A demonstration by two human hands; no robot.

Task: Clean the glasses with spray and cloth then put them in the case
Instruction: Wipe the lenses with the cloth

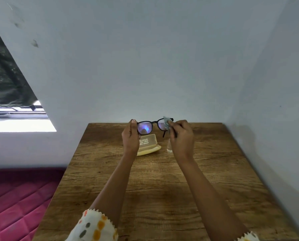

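Past spotted cream sleeves (93, 226), left hand (130, 138) pinches black-framed glasses (155, 122) by one corner, right hand (181, 136) grips grey cloth (166, 121) against a lens; hard rubbing could twist them free.

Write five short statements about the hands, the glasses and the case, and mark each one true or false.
1. The left hand holds the glasses at one end of the frame. True.
2. The right hand pinches a cloth against one lens. True.
3. The case is closed. False: it lies open on the table.
4. The glasses lie inside the case. False: the hands hold them up above the table.
5. The left hand holds the spray bottle. False: it stands on the table, partly hidden by the right hand.
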